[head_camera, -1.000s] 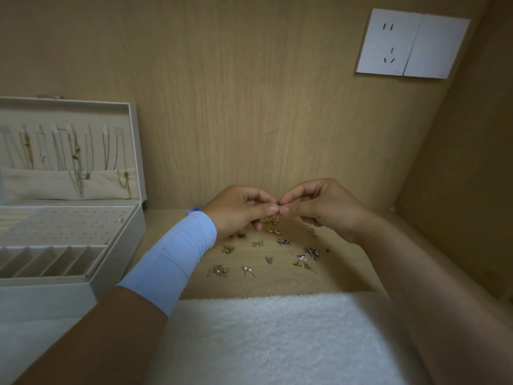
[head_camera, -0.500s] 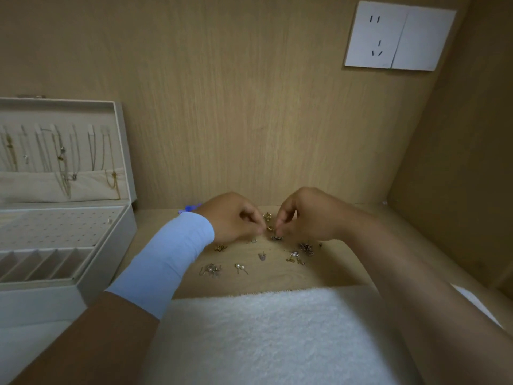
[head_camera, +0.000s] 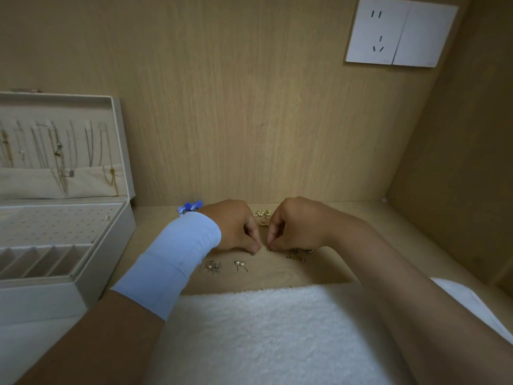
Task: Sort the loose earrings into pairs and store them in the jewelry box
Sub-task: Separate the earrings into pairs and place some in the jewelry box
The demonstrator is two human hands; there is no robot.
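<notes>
left hand (head_camera: 236, 229) and right hand (head_camera: 294, 226) low on the shelf (head_camera: 277, 276), each pinching a tiny earring (head_camera: 252, 253), other earrings (head_camera: 240, 264) lie loose around them, box (head_camera: 105, 262) open at left, seemingly none stored, so pairing's barely begun

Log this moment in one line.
left hand: pinches small earring on shelf | right hand: pinches second earring | pearl studs: loose | jewelry box: open

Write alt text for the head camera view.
A left hand and right hand each pinch a small earring on a wooden shelf, loose earrings scattered around. An open jewelry box stands left, a white towel in front.
</notes>
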